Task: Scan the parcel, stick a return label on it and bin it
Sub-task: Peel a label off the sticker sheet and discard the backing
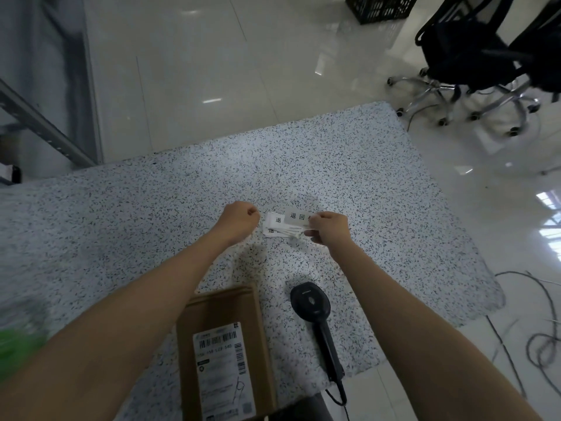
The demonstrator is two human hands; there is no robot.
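A brown cardboard parcel point(221, 344) with a white shipping label lies at the near edge of the speckled table point(121, 223). To its right the black handheld scanner point(315, 317) rests flat, its cord trailing off the edge. Farther out sits a small pile of white return labels point(277, 227) with black characters. My right hand point(329, 227) pinches one return label point(296, 216), lifted just above the pile. My left hand point(239, 220) hovers left of the pile with its fingers curled shut, holding nothing I can see.
Black office chairs point(485, 62) with chrome bases stand beyond the table's far right corner. A black crate point(379, 7) sits on the tiled floor at the back. Cables point(540, 344) lie on the floor at right. A grey metal rack point(45, 126) stands left. Something green and blurred point(18, 335) is at the near left.
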